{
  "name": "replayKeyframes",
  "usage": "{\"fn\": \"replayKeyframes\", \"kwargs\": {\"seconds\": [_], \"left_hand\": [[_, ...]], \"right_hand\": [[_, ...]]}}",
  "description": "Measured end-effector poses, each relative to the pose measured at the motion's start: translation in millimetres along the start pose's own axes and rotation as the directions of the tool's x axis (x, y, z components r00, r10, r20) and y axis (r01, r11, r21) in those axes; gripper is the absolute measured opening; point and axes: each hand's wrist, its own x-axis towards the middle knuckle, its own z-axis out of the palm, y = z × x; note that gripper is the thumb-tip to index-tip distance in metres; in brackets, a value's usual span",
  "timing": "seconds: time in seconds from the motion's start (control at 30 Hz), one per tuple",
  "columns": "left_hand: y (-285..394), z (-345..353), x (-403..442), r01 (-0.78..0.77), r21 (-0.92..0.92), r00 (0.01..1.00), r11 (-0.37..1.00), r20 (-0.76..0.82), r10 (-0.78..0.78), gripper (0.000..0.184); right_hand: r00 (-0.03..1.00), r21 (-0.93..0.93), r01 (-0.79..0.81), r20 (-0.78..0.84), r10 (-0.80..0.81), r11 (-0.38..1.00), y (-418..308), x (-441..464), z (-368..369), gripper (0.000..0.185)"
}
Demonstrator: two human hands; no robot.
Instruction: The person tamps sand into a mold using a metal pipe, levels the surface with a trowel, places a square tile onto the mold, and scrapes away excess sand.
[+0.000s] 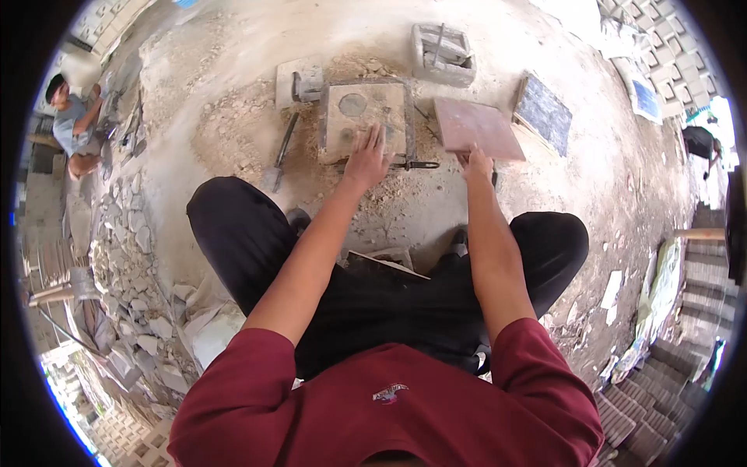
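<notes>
My left hand (pixel 369 158) rests on or just above the near part of a square mould (pixel 324 117), its fingers stretched out and slightly blurred. The mould has a dark metal rim and a sandy, pale top face with a round grey patch (pixel 352 104) on it. A dark handle (pixel 422 165) sticks out at its near right corner. To the right, my right hand (pixel 476 163) is closed on the near edge of a flat reddish square tile (pixel 478 128), which is slightly tilted. My right fingers are partly hidden beneath the tile.
A dark slab (pixel 542 114) leans beyond the tile. A block-shaped trough (pixel 443 54) stands at the back. A long trowel-like tool (pixel 285 152) lies left of the mould. Broken stones (pixel 128 241) cover the left ground, where another person (pixel 74 124) crouches. Stacked tiles (pixel 650 397) stand right.
</notes>
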Motion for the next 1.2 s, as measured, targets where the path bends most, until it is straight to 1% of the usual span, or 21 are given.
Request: {"fn": "replayKeyframes", "kwargs": {"seconds": [0.07, 0.13, 0.2, 0.33, 0.4, 0.43, 0.5, 0.57, 0.67, 0.7, 0.77, 0.8, 0.83, 0.87, 0.9, 0.93, 1.0, 1.03, 1.1, 1.13, 1.2], "left_hand": [[19, 1, 22, -0.070, -0.044, 0.997, 0.997, -0.026, 0.069, 0.067], [37, 5, 41, -0.096, -0.060, 0.993, 0.994, -0.073, 0.091, 0.066], [54, 10, 58, -0.074, -0.121, 0.996, 0.990, -0.065, 0.067, 0.065], [80, 29, 70, -0.095, -0.115, 0.993, 0.989, -0.087, 0.085, 0.059], [92, 36, 74, -0.077, -0.451, 0.991, 0.889, 0.059, 0.116, 0.047], [98, 39, 76, -0.082, -0.459, 0.990, 0.885, 0.063, 0.125, 0.047], [109, 48, 79, -0.126, -0.521, 0.972, 0.844, 0.106, 0.211, 0.035], [120, 60, 83, -0.162, -0.511, 0.963, 0.844, 0.105, 0.248, 0.033], [132, 80, 87, -0.222, -0.465, 0.948, 0.857, 0.103, 0.301, 0.031], [135, 86, 88, -0.246, -0.434, 0.942, 0.867, 0.105, 0.320, 0.032], [139, 89, 85, -0.241, -0.407, 0.949, 0.881, 0.092, 0.302, 0.032], [136, 90, 83, -0.230, -0.379, 0.958, 0.896, 0.074, 0.277, 0.032], [131, 90, 84, -0.216, -0.366, 0.962, 0.905, 0.078, 0.261, 0.032], [125, 90, 87, -0.229, -0.328, 0.960, 0.917, 0.080, 0.269, 0.033], [118, 88, 89, -0.244, -0.289, 0.957, 0.926, 0.082, 0.278, 0.035], [111, 83, 90, -0.235, -0.280, 0.960, 0.931, 0.082, 0.267, 0.035], [96, 68, 93, -0.197, -0.223, 0.978, 0.955, 0.020, 0.206, 0.035], [84, 65, 94, -0.191, -0.216, 0.980, 0.958, 0.014, 0.198, 0.035], [54, 55, 99, -0.149, -0.221, 0.985, 0.964, -0.123, 0.124, 0.036], [41, 40, 98, -0.135, -0.215, 0.985, 0.967, -0.134, 0.107, 0.036], [9, 12, 96, 0.043, -0.189, 0.942, 0.981, -0.319, -0.103, 0.037]], "right_hand": [[0.999, 0.049, 0.037, 0.017, -0.038, 0.998, -26, -4, -1, 0.018], [0.999, 0.257, 0.043, -0.001, -0.045, 0.966, -51, -13, -3, 0.014], [0.996, 0.292, 0.084, -0.036, -0.077, 0.953, -68, -12, -16, 0.015], [0.991, 0.356, 0.127, -0.080, -0.105, 0.926, -67, 3, -62, 0.018], [0.993, 0.397, 0.118, -0.069, -0.099, 0.910, -46, 23, -84, 0.021], [0.987, 0.395, 0.147, -0.117, -0.109, 0.907, -31, 34, -93, 0.021], [0.978, 0.390, 0.177, -0.175, -0.116, 0.903, -20, 32, -100, 0.022], [0.934, 0.412, 0.303, -0.308, -0.182, 0.859, -26, 16, -99, 0.026], [0.915, 0.454, 0.311, -0.380, -0.134, 0.835, -32, 35, -116, 0.028], [0.915, 0.457, 0.310, -0.383, -0.130, 0.834, -31, 43, -126, 0.028], [0.967, 0.442, 0.221, -0.217, -0.136, 0.869, -22, 54, -144, 0.036], [0.971, 0.443, 0.204, -0.203, -0.123, 0.873, -18, 54, -145, 0.036], [0.955, -0.177, 0.197, -0.188, -0.230, 0.964, -12, 51, -146, 0.041], [0.944, -0.728, 0.145, -0.101, -0.314, 0.670, -5, 48, -144, 0.047], [0.893, -0.908, 0.108, -0.090, -0.441, 0.404, 6, 40, -135, 0.055], [0.897, -0.907, 0.116, -0.079, -0.434, 0.404, 8, 25, -125, 0.055], [0.910, -0.993, 0.077, 0.033, -0.413, 0.090, 1, -3, -103, 0.053], [0.908, -0.958, 0.172, 0.064, -0.415, 0.228, 8, 8, -105, 0.052], [0.894, -0.952, 0.248, 0.152, -0.422, 0.182, 10, 13, -106, 0.049], [0.879, -0.943, 0.302, 0.220, -0.423, 0.139, 8, 5, -103, 0.045], [0.852, -0.920, 0.379, 0.303, -0.427, 0.104, 7, -12, -95, 0.043]]}}
